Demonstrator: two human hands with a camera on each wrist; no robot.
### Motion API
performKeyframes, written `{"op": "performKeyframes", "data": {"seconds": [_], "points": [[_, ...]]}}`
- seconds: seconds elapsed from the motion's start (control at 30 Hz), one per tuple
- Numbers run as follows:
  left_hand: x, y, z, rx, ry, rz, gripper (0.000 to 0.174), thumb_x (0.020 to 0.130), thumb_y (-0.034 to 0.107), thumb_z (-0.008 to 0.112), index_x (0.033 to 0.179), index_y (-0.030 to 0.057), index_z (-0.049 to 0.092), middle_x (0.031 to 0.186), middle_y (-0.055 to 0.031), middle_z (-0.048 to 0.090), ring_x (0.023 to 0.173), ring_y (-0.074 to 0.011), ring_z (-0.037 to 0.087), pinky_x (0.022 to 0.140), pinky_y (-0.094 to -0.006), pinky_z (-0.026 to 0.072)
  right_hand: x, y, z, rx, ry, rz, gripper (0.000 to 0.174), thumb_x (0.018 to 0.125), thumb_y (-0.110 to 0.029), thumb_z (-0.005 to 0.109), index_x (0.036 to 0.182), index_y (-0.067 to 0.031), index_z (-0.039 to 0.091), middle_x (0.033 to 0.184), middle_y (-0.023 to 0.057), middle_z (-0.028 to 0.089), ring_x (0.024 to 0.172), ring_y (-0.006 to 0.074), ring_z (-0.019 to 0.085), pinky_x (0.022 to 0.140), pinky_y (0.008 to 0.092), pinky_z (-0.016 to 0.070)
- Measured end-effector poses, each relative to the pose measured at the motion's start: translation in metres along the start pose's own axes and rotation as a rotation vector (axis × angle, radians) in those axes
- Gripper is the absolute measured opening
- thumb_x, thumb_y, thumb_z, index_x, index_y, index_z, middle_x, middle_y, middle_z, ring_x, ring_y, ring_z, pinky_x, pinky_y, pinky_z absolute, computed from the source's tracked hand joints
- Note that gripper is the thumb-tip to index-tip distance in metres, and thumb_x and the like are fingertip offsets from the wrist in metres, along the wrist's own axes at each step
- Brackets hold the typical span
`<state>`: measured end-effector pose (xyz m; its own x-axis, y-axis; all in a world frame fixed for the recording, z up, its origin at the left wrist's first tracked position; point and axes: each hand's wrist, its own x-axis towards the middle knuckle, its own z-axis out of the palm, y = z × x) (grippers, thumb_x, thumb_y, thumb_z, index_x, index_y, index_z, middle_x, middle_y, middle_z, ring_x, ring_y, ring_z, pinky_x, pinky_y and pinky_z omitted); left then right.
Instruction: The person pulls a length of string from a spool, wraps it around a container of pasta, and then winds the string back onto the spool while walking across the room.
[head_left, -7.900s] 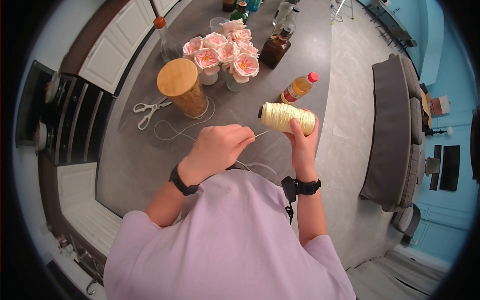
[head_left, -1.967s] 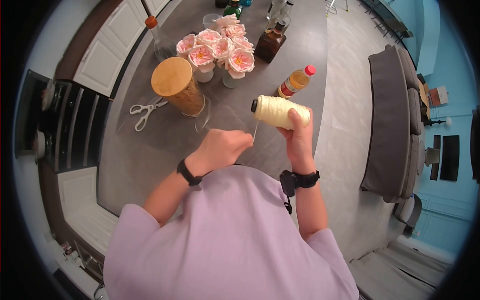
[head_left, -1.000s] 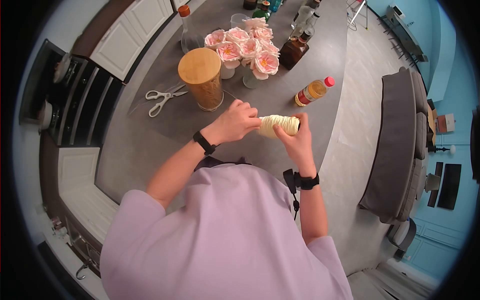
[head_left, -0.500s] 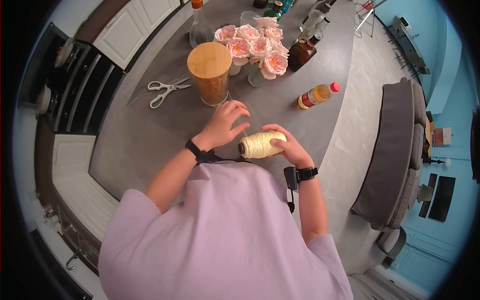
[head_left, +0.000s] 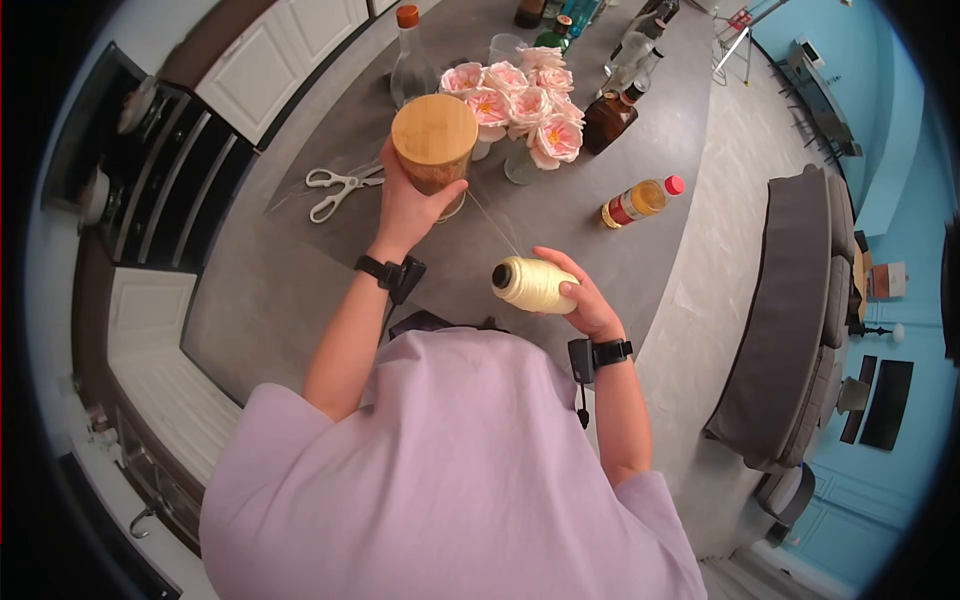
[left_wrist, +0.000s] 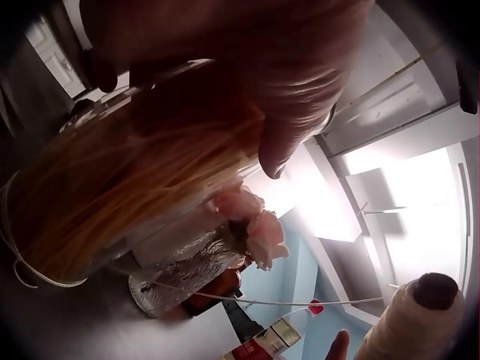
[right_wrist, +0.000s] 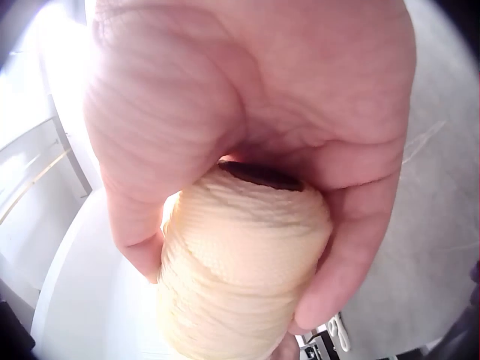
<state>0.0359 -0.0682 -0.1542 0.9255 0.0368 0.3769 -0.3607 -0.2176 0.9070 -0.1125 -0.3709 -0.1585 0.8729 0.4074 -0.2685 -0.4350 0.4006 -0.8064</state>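
Note:
My left hand (head_left: 405, 208) grips a clear jar (left_wrist: 127, 195) of spaghetti-like strands, just under its round wooden lid (head_left: 435, 127). The thumb lies along the near side of the glass. A pale string (left_wrist: 49, 279) encircles the jar near its base in the left wrist view. From there a taut string (head_left: 492, 219) stretches to a cream spool of yarn (head_left: 533, 284) with a dark core. My right hand (head_left: 597, 308) holds that spool around its rear end, thumb on one side and fingers on the other.
White-handled scissors (head_left: 341, 188) lie left of the jar. Pink roses (head_left: 528, 108) in vases stand behind it, with a brown bottle (head_left: 607, 122) to their right. A red-capped bottle (head_left: 640, 202) stands near the table's right edge. An orange-topped bottle (head_left: 412, 70) is further back.
My left hand was pinching string beside the spool, then opened, moved up and left, and took hold of the jar. My right hand keeps the spool, which has come lower, nearer my body.

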Motion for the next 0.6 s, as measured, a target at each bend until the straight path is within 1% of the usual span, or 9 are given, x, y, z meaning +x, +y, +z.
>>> {"op": "performKeyframes", "data": {"seconds": [0.2,0.27,0.33,0.4,0.43,0.47,0.5,0.57,0.6], "points": [[0.006,-0.012,-0.016,-0.208,-0.094,-0.085,0.098,0.080,0.018,0.097,0.153,0.0055,0.033,0.151,-0.0143,0.052,0.141,-0.0259,0.054,0.119,-0.0424,0.0450,-0.039,0.000,-0.006,-0.026,-0.060,-0.106,0.119,0.076,-0.052,0.092,0.169,-0.0045,0.036,0.133,0.0093,0.063,0.117,0.0224,0.066,0.096,0.0371,0.0567],[0.005,-0.010,-0.024,-0.341,-0.111,-0.150,0.096,0.081,0.018,0.097,0.153,0.0055,0.034,0.151,-0.0135,0.052,0.141,-0.0252,0.054,0.119,-0.0421,0.0454,-0.061,-0.013,0.017,0.172,-0.185,-0.133,0.130,0.072,-0.047,0.093,0.173,-0.0039,0.025,0.122,0.0201,0.061,0.113,0.0272,0.064,0.096,0.0383,0.0531],[0.000,-0.001,-0.031,-0.335,-0.170,-0.190,0.097,0.080,0.019,0.097,0.154,0.0048,0.034,0.151,-0.0130,0.052,0.141,-0.0252,0.055,0.118,-0.0418,0.0462,-0.072,-0.028,0.033,0.255,-0.367,-0.261,0.122,0.076,-0.047,0.090,0.175,-0.0143,0.026,0.108,0.0203,0.058,0.089,0.0272,0.066,0.075,0.0338,0.0600],[-0.005,-0.001,-0.036,-0.252,-0.186,-0.169,0.099,0.080,0.019,0.097,0.154,0.0047,0.034,0.151,-0.0132,0.052,0.141,-0.0252,0.055,0.118,-0.0419,0.0462,-0.081,-0.054,0.054,0.395,-0.457,-0.380,0.104,0.078,-0.051,0.090,0.165,-0.0145,0.047,0.097,0.0156,0.057,0.075,0.0218,0.064,0.062,0.0268,0.0569],[-0.007,0.000,-0.038,-0.171,-0.194,-0.144,0.100,0.080,0.019,0.097,0.155,0.0047,0.034,0.151,-0.0133,0.053,0.141,-0.0252,0.055,0.119,-0.0419,0.0461,-0.093,-0.071,0.075,0.409,-0.276,-0.443,0.069,0.084,-0.054,0.087,0.138,-0.0126,0.070,0.091,0.0126,0.057,0.065,0.0176,0.061,0.053,0.0255,0.0538],[-0.007,0.002,-0.040,-0.171,-0.197,-0.142,0.100,0.080,0.019,0.097,0.155,0.0047,0.034,0.151,-0.0133,0.053,0.141,-0.0252,0.055,0.119,-0.0419,0.0461,-0.096,-0.076,0.065,0.338,-0.214,-0.593,0.043,0.095,-0.049,0.079,0.114,-0.0111,0.074,0.091,0.0091,0.057,0.059,0.0169,0.058,0.045,0.0296,0.0508],[-0.008,0.004,-0.042,-0.093,-0.189,-0.125,0.101,0.079,0.020,0.098,0.156,0.0047,0.034,0.152,-0.0136,0.053,0.141,-0.0250,0.055,0.119,-0.0418,0.0461,-0.111,-0.067,0.032,0.220,-0.023,-0.823,0.028,0.103,-0.038,0.071,0.107,-0.0104,0.074,0.093,0.0064,0.057,0.055,0.0176,0.058,0.040,0.0307,0.0487],[-0.011,0.002,-0.051,-0.008,-0.174,-0.120,0.103,0.079,0.020,0.098,0.157,0.0046,0.033,0.152,-0.0138,0.053,0.141,-0.0249,0.055,0.119,-0.0418,0.0461,-0.155,-0.105,-0.020,0.565,-0.403,-0.797,0.026,0.103,-0.026,0.070,0.121,-0.0086,0.075,0.097,0.0062,0.055,0.059,0.0175,0.063,0.041,0.0310,0.0490],[-0.010,-0.002,-0.056,0.004,-0.167,-0.101,0.102,0.079,0.020,0.098,0.157,0.0043,0.034,0.151,-0.0134,0.053,0.141,-0.0242,0.055,0.119,-0.0414,0.0460,-0.162,-0.139,0.000,0.584,-0.440,-0.848,0.032,0.103,-0.026,0.069,0.129,-0.0074,0.074,0.101,0.0082,0.055,0.060,0.0185,0.064,0.041,0.0313,0.0489]]}}
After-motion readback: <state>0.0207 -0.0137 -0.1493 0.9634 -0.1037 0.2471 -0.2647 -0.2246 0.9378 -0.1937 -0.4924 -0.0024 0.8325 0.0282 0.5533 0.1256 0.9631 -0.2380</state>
